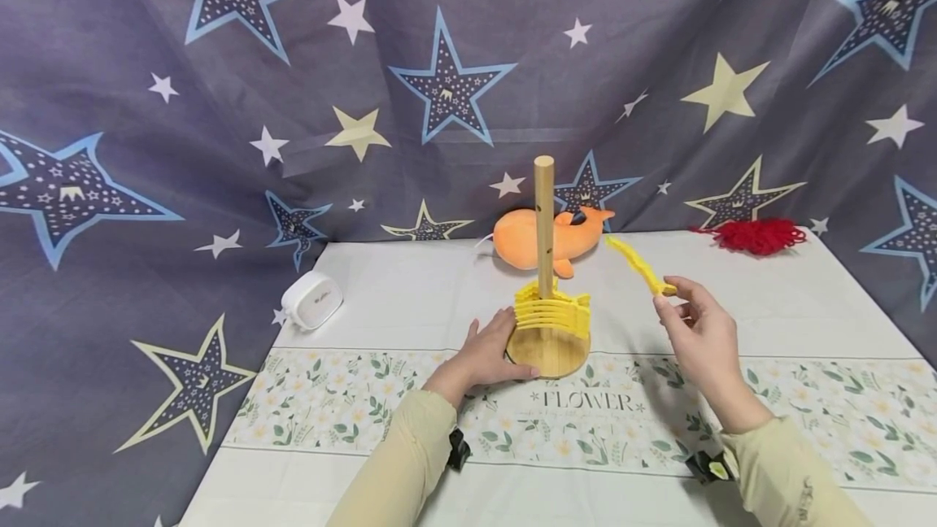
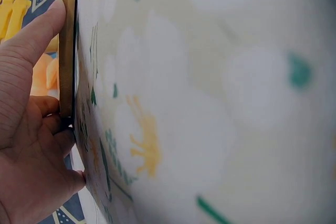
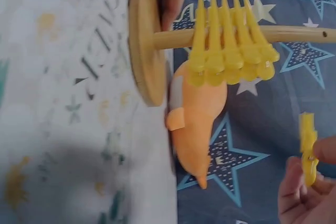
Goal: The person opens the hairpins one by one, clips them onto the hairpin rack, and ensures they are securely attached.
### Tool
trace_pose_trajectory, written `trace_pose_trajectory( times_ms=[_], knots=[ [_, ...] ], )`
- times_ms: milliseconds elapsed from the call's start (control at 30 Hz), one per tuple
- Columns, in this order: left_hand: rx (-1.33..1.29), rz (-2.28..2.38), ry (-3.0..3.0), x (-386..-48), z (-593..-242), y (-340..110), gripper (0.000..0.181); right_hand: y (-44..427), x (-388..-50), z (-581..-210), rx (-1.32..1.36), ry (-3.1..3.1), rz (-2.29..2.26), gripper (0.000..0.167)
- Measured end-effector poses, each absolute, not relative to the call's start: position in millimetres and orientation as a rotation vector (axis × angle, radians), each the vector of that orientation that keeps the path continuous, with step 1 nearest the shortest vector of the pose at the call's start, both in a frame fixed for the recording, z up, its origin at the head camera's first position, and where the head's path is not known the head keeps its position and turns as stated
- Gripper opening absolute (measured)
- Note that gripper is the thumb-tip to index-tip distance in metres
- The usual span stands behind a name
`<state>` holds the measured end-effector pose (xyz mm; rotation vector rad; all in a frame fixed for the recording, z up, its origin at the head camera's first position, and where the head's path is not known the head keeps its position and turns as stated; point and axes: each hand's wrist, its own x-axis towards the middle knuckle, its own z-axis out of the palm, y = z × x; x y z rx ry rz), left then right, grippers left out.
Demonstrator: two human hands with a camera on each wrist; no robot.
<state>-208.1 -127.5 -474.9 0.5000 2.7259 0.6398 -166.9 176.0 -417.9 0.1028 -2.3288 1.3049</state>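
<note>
A wooden stand [image 1: 545, 226] with a round base and an upright pole stands mid-table. Several slim yellow plastic pieces [image 1: 552, 315], tapered at one end and rounded at the other, are stacked about its lower pole. My left hand [image 1: 485, 358] holds the base's left edge, thumb on top [image 2: 50, 24] and the other fingers at the rim. To the right of the stand, my right hand [image 1: 703, 340] pinches one such yellow piece [image 1: 637, 262] by its end, above the table. In the right wrist view this held piece [image 3: 308, 148] is apart from the stack.
An orange plush whale [image 1: 516, 239] lies behind the stand. Red yarn [image 1: 761, 236] is at the back right, and a small white case [image 1: 313, 300] sits at the left. A floral runner [image 1: 329, 397] crosses the white tablecloth; a starry curtain [image 1: 454, 177] hangs behind.
</note>
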Motion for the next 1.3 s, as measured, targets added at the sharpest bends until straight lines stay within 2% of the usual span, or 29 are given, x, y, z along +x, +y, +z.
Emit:
trace_pose_trajectory(
  times_ms=[100, 233, 533, 867, 1067, 1300],
  knots=[
    [0.504, 0.637, 2.725, -208, -475, -128, 0.108, 174, -166, -414, 0.214, -2.296, 1.188, 0.032],
    [0.518, 0.648, 2.722, -209, -475, -129, 0.107, 168, -165, -409, 0.326, -2.294, 1.012, 0.032],
    [0.52, 0.656, 2.718, -210, -474, -130, 0.106, 144, -172, -406, 0.382, -2.332, 0.853, 0.021],
    [0.521, 0.647, 2.723, -211, -476, -131, 0.107, 116, -189, -411, 0.461, -2.349, 0.821, 0.018],
    [0.531, 0.643, 2.728, -209, -477, -129, 0.107, 107, -189, -412, 0.516, -2.39, 0.778, 0.021],
    [0.538, 0.648, 2.733, -210, -476, -129, 0.107, 112, -185, -410, 0.583, -2.449, 0.866, 0.038]
  ],
)
